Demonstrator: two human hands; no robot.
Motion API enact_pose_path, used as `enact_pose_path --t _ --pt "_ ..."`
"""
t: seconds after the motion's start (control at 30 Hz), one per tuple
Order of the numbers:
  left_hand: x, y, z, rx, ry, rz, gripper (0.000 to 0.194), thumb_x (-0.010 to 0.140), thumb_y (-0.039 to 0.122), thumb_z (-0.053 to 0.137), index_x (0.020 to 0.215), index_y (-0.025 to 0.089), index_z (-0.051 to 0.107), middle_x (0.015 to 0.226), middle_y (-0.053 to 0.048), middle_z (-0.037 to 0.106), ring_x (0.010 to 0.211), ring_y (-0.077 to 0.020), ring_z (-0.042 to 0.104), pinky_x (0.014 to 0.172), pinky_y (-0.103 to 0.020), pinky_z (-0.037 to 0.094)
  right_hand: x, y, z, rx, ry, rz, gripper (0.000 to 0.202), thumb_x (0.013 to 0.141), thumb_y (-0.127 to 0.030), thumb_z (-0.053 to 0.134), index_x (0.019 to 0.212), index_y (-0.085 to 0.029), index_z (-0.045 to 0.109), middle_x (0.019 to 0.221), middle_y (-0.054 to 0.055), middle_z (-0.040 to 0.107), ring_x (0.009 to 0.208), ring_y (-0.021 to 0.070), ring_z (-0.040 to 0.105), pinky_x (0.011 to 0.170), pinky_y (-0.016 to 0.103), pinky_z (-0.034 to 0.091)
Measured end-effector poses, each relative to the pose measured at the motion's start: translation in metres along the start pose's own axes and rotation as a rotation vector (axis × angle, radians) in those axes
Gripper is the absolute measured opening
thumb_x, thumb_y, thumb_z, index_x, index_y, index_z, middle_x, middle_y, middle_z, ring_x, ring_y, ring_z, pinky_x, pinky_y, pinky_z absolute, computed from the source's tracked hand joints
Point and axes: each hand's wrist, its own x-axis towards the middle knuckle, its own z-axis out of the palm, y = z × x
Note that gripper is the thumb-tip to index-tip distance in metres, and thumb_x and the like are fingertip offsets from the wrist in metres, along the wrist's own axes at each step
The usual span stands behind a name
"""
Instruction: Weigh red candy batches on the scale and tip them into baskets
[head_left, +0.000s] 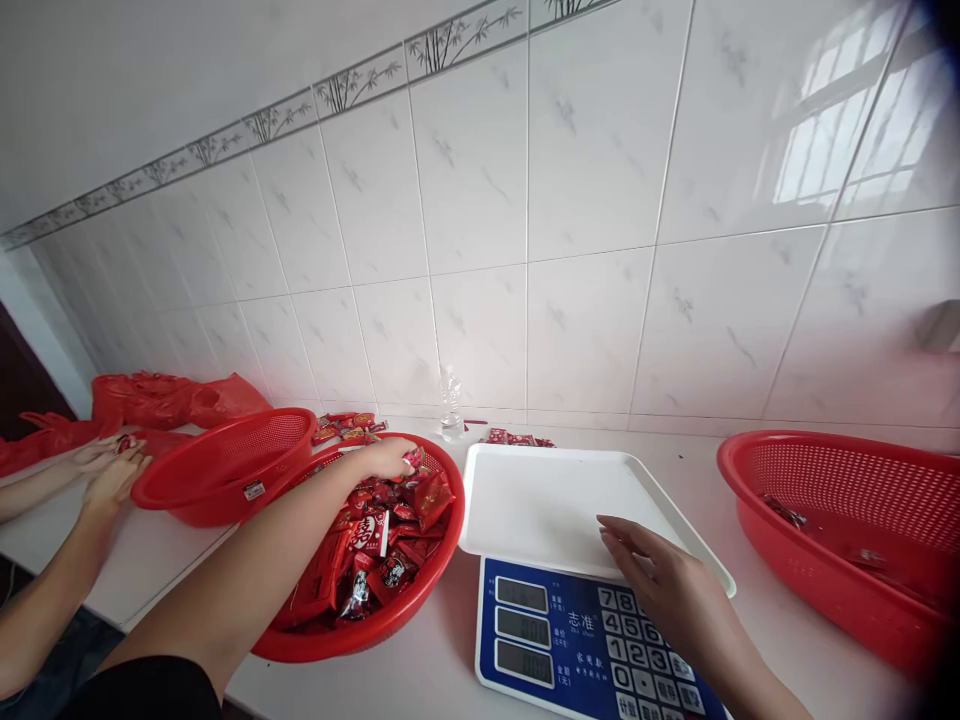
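My left hand (390, 458) reaches over a red plastic basket (442, 590) full of small wrapped packets. Its fingers are closed on a red-wrapped packet (413, 457) at the basket's far side. Among the pile lies a red packet with white print (369, 533). Over the blue keypad of a digital scale (525, 640), my right hand (660, 580) is open with its fingers stretched out. Nothing is in it, and its fingertips hover over or touch the scale's white tray (547, 500); I cannot tell which.
A large red basket (832, 570) with a few packets stands at the right. At the left are another red basket (217, 500), red plastic bags (150, 400) and another person's hands (112, 475). A clear bottle (451, 405) and loose packets (517, 438) sit near the tiled wall.
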Motion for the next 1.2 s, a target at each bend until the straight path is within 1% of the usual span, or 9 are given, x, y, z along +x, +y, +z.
enact_pose_path --t 0.13,0.27,0.5,0.63,0.83,0.93,1.03,1.1,1.2 --pt "-0.007 -0.007 -0.017 -0.106 0.058 -0.029 0.024 0.070 0.032 0.059 0.089 0.018 0.059 0.095 -0.003 0.066 0.091 -0.0234 0.059 0.075 -0.027 0.044 0.000 0.001 0.000 -0.013 -0.007 -0.003 0.038 0.082 -0.052 0.040 0.099 -0.028 0.065 0.096 0.001 0.072 0.079 0.0216 0.069 0.063 0.030 0.054" --pt "-0.014 0.006 -0.016 -0.218 0.073 -0.024 0.031 0.072 0.038 0.057 0.095 0.017 0.058 0.096 -0.003 0.066 0.090 -0.0221 0.060 0.074 -0.026 0.045 -0.001 0.002 0.000 -0.017 -0.009 -0.002 0.038 0.082 -0.051 0.040 0.100 -0.028 0.065 0.096 0.002 0.072 0.078 0.0212 0.069 0.063 0.030 0.054" --pt "-0.011 0.075 0.010 -0.685 -0.171 0.206 0.036 0.071 0.037 0.068 0.098 0.015 0.058 0.096 -0.005 0.065 0.089 -0.0184 0.060 0.079 -0.030 0.046 -0.001 0.006 0.004 0.002 0.032 -0.028 0.035 0.084 -0.050 0.042 0.098 -0.029 0.065 0.093 0.002 0.072 0.077 0.0212 0.069 0.062 0.030 0.053" --pt "-0.006 0.104 0.015 -0.793 -0.309 0.218 0.045 0.075 0.038 0.066 0.112 0.017 0.052 0.106 -0.009 0.059 0.094 -0.0189 0.060 0.074 -0.030 0.050 -0.001 0.004 0.003 0.010 0.024 -0.016 0.034 0.084 -0.049 0.042 0.098 -0.029 0.065 0.093 0.001 0.072 0.075 0.0213 0.069 0.061 0.030 0.053" --pt "-0.002 0.074 0.010 -0.544 -0.063 0.089 0.034 0.074 0.027 0.063 0.105 0.016 0.053 0.105 -0.009 0.060 0.092 -0.0188 0.060 0.072 -0.027 0.049 -0.001 -0.004 -0.003 -0.018 0.009 -0.005 0.035 0.083 -0.049 0.041 0.097 -0.028 0.065 0.095 0.002 0.072 0.074 0.0208 0.069 0.061 0.030 0.053" --pt "-0.013 0.050 0.013 -0.442 -0.166 0.014 0.069 0.062 0.025 0.072 0.124 0.019 0.042 0.114 -0.009 0.059 0.102 -0.0219 0.058 0.078 -0.026 0.048 -0.001 -0.006 -0.004 -0.049 -0.004 -0.015 0.035 0.084 -0.049 0.040 0.099 -0.028 0.065 0.094 0.002 0.072 0.076 0.0205 0.069 0.059 0.029 0.052" --pt "-0.026 0.040 0.024 -0.359 -0.252 0.015 0.099 0.060 0.023 0.072 0.142 0.022 0.016 0.114 -0.008 0.062 0.097 -0.0221 0.061 0.074 -0.025 0.047 -0.001 -0.006 -0.004 -0.063 0.011 -0.020 0.035 0.085 -0.047 0.040 0.098 -0.028 0.065 0.096 0.002 0.072 0.076 0.0204 0.068 0.060 0.029 0.052" --pt "-0.031 0.038 0.029 -0.322 -0.218 -0.010 0.099 0.063 0.018 0.064 0.145 0.023 0.008 0.114 -0.008 0.062 0.084 -0.0201 0.064 0.065 -0.024 0.047 -0.001 -0.006 -0.003 -0.070 0.015 -0.015 0.034 0.085 -0.046 0.040 0.098 -0.028 0.065 0.096 0.002 0.072 0.076 0.0201 0.068 0.061 0.029 0.052" --pt "-0.033 0.036 0.023 -0.316 -0.065 -0.057 0.083 0.064 0.012 0.054 0.142 0.023 0.024 0.108 -0.006 0.064 0.071 -0.0163 0.062 0.056 -0.022 0.043 -0.001 -0.006 -0.002 -0.080 0.007 -0.014 0.034 0.086 -0.046 0.040 0.099 -0.028 0.065 0.096 0.001 0.072 0.077 0.0201 0.068 0.062 0.030 0.052"
